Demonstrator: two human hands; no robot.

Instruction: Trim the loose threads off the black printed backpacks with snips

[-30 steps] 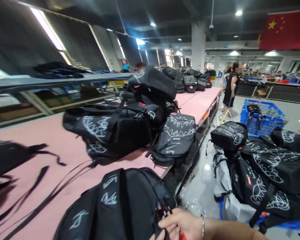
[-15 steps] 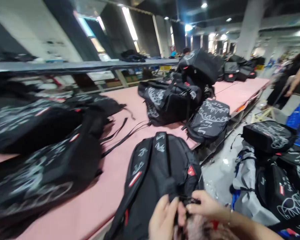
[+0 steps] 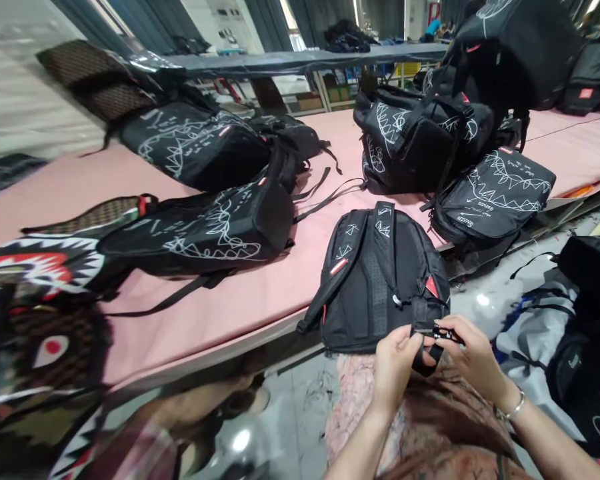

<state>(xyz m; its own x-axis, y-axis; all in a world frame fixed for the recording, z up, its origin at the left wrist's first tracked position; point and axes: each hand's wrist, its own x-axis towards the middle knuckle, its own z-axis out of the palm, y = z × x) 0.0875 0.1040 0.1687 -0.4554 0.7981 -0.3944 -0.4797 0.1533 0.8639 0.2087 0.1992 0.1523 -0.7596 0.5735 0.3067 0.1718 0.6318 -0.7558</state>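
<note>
A black backpack (image 3: 350, 313) lies with its straps facing up at the edge of the pink table, its lower end towards me. White scribbles and red-white tags mark its shoulder straps. At its near right corner my left hand (image 3: 397, 360) pinches a black webbing strap (image 3: 427, 357). Opposite it, my right hand (image 3: 467, 350) grips a small black buckle (image 3: 437, 331) on that strap between thumb and fingers. The hands are a few centimetres apart, with a loop of webbing hanging between them. How the strap runs through the buckle is too small to tell.
On the pink table (image 3: 170, 333) lie several black scribbled backpacks (image 3: 240, 220). A shark-mouth patterned bag (image 3: 55, 267) is at the left. More bags (image 3: 510, 193) sit at the right. Beside me on the floor are a grey-white bundle (image 3: 545, 340) and black bags (image 3: 590, 373).
My view has swung left and down, showing more of the left table. Both hands remain at the backpack's strap and buckle; they are now slightly farther apart.
</note>
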